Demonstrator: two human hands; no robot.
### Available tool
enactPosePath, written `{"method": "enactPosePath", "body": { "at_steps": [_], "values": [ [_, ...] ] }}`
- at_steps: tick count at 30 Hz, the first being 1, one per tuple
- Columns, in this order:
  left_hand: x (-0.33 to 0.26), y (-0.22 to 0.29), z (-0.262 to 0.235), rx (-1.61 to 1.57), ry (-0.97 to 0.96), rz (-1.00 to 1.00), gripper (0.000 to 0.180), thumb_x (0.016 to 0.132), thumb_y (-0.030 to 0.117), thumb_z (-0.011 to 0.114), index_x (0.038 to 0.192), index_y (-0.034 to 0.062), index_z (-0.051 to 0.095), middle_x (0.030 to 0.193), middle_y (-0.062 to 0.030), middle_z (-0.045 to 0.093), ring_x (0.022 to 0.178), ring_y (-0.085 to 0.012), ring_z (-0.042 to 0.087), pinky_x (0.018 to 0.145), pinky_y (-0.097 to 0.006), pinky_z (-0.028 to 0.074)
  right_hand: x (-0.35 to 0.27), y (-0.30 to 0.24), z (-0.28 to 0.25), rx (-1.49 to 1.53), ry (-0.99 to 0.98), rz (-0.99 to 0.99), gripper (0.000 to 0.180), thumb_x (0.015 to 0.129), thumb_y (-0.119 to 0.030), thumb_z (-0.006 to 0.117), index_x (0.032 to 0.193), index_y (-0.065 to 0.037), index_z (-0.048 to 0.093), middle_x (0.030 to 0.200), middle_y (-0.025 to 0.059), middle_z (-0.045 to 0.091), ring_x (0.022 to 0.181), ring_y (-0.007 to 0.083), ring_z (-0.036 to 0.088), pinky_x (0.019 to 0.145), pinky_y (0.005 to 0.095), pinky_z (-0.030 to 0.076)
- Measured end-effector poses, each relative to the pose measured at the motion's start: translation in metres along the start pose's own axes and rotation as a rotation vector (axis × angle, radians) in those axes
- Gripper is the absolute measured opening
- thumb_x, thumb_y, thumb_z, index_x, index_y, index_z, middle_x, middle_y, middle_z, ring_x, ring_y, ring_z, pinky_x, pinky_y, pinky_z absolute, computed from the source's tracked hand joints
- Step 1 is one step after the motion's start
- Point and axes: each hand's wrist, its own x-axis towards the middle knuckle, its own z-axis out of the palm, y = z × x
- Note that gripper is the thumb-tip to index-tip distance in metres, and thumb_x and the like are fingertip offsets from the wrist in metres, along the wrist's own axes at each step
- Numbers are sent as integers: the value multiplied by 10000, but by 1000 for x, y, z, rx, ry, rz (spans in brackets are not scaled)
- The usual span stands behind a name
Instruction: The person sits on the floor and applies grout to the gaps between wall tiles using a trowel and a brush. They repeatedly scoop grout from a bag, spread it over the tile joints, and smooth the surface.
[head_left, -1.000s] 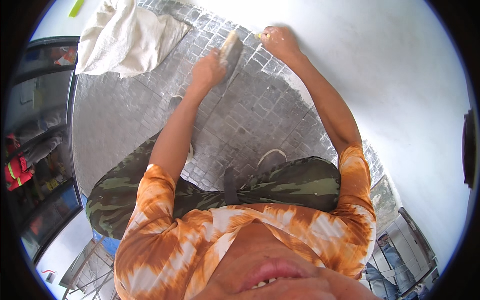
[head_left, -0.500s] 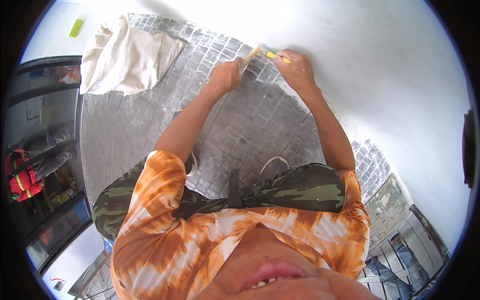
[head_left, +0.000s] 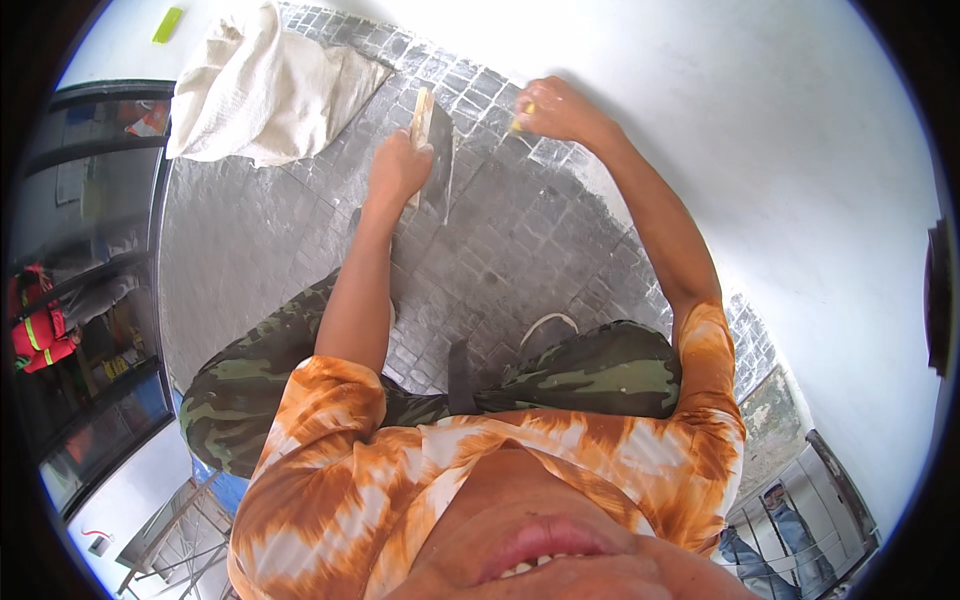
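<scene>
My left hand (head_left: 400, 170) is wrapped round the wooden back of a wide plastering blade (head_left: 439, 165). Its grey metal sheet is turned up toward me above the paving. Farther up and to the right, my right hand (head_left: 562, 108) is closed on a small tool with a yellow handle (head_left: 526, 113). Most of that tool is hidden by the fingers, so its working end cannot be made out. This hand is close to the foot of the white wall (head_left: 760, 130), over the wall-side edge of the paving. The two tools are apart.
Grey stone paving (head_left: 500, 270), streaked with white, runs between my knees and along the wall. A pale woven sack (head_left: 275, 90) lies crumpled at the far left. Dark-framed glass panels (head_left: 95, 225) stand at left. A person's jeans (head_left: 800, 540) show at lower right.
My left hand has drawn the blade left and nearer, turning its flat face into view. My right hand has shifted slightly left and away, and the yellow handle now shows less. The view has tilted a little.
</scene>
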Motion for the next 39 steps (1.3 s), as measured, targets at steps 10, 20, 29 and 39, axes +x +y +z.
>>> {"method": "enactPosePath", "body": {
  "at_steps": [10, 20, 29, 39],
  "values": [
    [0, -1, 25, -101, 63, 120, 422, 865, 223, 652, 1167, -71, 633, 1048, -325, 663, 1034, -461, 639, 893, -483, 497, 3, 38, 24, -20, 214, -7, 214, 753, -187, 574, 656, -17, 663, 684, 168, 671, 636, 341, 644, 661, 446, 540],
    [10, -30, 58, -291, 12, 45, 367, 868, 154, 666, 1168, -57, 642, 959, -250, 699, 890, -353, 684, 788, -416, 500, -34, -1, 24, 310, 502, 204, 144, 758, -141, 574, 731, -35, 667, 755, 194, 658, 717, 381, 616, 702, 487, 514],
    [32, -61, 74, -476, -39, 51, 346, 879, 110, 647, 1177, -67, 645, 967, -174, 707, 856, -218, 659, 748, -358, 494, -96, 0, 30, 186, 439, 509, 211, 819, -172, 548, 756, -29, 689, 842, 206, 691, 810, 368, 685, 740, 490, 553],
    [31, -6, 75, 246, 262, 406, 281, 883, 120, 619, 1155, 52, 606, 959, -150, 702, 897, -360, 672, 747, -465, 531, -125, -2, 29, 223, 440, 893, 200, 787, -177, 578, 786, -33, 716, 842, 183, 713, 746, 373, 680, 698, 456, 558]
  ]
}}
